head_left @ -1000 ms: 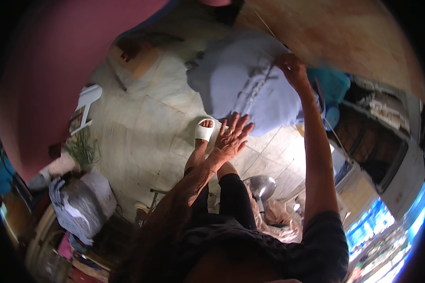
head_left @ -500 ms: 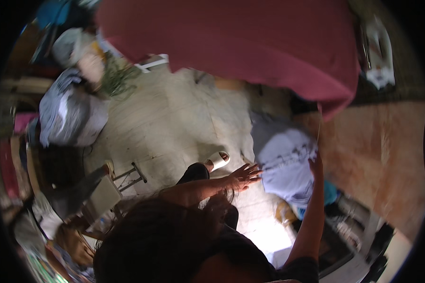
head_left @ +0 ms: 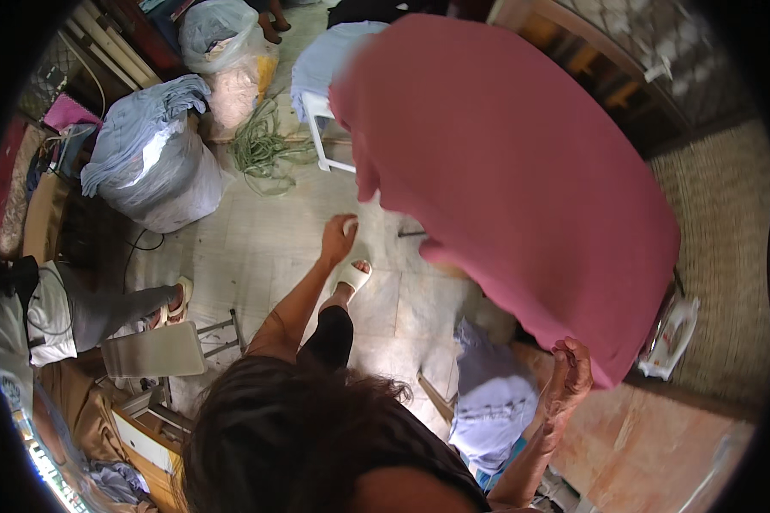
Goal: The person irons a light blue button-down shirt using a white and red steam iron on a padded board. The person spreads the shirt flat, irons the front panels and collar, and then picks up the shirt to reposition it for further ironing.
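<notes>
Tiled floor (head_left: 257, 256) — hands grip soft pink cloth (head_left: 522, 179).

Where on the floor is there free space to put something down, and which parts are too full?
The pale tiled floor is bare between the grey-covered bundle, the green cords and the left hand. Another bare patch lies right of the sandalled foot, under the pink cloth. It is crowded along the left: a folding stool, another person's feet, and bags at the top.

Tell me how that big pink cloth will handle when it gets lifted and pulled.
The pink cloth probably handles floppy: it billows in mid-air, held at its corner by the right hand. It seems light for its size, since one edge floats free near the left hand. Likely to drag or snag.
</notes>
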`<state>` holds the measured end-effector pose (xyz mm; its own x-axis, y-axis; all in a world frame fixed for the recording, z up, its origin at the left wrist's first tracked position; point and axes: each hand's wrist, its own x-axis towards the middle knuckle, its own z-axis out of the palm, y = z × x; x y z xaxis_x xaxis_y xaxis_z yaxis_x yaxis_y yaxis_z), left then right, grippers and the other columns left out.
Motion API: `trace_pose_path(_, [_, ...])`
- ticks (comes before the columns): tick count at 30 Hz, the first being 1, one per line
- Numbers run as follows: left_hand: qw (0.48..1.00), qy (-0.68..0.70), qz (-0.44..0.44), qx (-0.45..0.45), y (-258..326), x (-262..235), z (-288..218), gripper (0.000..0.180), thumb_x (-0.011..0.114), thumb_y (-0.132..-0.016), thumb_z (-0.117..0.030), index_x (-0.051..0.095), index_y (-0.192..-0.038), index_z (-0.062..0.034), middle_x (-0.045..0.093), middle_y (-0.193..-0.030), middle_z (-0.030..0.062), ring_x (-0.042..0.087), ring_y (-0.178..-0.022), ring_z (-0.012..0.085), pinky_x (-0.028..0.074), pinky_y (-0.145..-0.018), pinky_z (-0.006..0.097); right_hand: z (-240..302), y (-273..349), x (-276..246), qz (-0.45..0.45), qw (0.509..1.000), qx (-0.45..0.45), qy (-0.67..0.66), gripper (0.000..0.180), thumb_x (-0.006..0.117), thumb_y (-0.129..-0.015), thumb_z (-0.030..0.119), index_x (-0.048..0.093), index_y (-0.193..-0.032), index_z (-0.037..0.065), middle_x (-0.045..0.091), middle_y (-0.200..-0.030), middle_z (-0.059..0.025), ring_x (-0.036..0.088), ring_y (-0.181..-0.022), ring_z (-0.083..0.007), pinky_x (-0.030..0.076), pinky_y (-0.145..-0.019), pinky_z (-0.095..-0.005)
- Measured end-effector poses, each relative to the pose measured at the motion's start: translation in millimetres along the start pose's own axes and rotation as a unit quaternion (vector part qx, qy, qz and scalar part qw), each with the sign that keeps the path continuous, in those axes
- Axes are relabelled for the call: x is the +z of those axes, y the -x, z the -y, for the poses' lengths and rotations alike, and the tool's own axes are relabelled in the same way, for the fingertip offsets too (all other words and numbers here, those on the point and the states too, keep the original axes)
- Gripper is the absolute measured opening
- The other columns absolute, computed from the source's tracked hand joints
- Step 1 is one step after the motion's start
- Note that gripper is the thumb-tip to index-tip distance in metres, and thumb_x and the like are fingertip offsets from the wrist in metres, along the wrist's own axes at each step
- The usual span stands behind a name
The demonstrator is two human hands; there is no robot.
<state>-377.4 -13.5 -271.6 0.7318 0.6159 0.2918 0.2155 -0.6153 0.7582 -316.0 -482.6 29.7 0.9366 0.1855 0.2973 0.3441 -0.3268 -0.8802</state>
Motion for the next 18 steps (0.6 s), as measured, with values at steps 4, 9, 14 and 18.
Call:
trace_pose_path(4, [0.981, 0.102, -0.149, -0.065, -161.4, -39.3, 12.5, 0.023, 0.063, -0.094, -0.023, 0.069, -0.101, -0.0024, 0.067, -0.096, 0.0170, 0.065, -0.089, 0.0280, 0.050, -0.080, 0.038, 52.8, -87.9, 96.3, 0.032, 0.989, -0.103, 0.097, 0.014, 0.063, -0.086, -0.008, 0.065, -0.098, -0.001, 0.065, -0.094, -0.0111, 0.063, -0.085, -0.0205, 0.052, -0.077, -0.0303])
trace_pose_path(9, [0.923, 0.242, -0.236, -0.183, -302.4, -69.9, 68.5, 0.025, 0.067, -0.091, -0.020, 0.068, -0.101, 0.0021, 0.068, -0.084, 0.0076, 0.062, -0.074, 0.0142, 0.050, -0.069, 0.029, 72.6, -173.6, 202.0, 0.084, 0.981, -0.132, 0.113, 0.013, 0.060, -0.086, -0.009, 0.066, -0.096, -0.001, 0.066, -0.096, -0.0111, 0.062, -0.090, -0.0223, 0.051, -0.079, -0.0308])
trace_pose_path(14, [0.845, 0.387, -0.201, -0.311, -362.0, -66.0, 89.0, 0.022, 0.073, -0.086, -0.017, 0.068, -0.088, 0.0042, 0.064, -0.071, 0.0050, 0.056, -0.058, 0.0097, 0.045, -0.055, 0.024, 56.0, -219.6, 247.1, 0.112, 0.985, -0.089, 0.094, 0.015, 0.055, -0.092, -0.008, 0.064, -0.102, -0.001, 0.062, -0.102, -0.0080, 0.058, -0.093, -0.0158, 0.049, -0.083, -0.0280])
trace_pose_path(18, [0.830, 0.376, -0.204, -0.358, -379.3, -63.7, 84.1, 0.019, 0.073, -0.084, -0.014, 0.066, -0.076, 0.0020, 0.059, -0.061, 0.0034, 0.051, -0.051, 0.0094, 0.039, -0.048, 0.025, 42.7, -223.7, 263.6, 0.073, 0.980, -0.078, 0.169, 0.011, 0.058, -0.088, -0.007, 0.065, -0.094, 0.000, 0.064, -0.094, -0.0112, 0.061, -0.086, -0.0228, 0.049, -0.078, -0.0329])
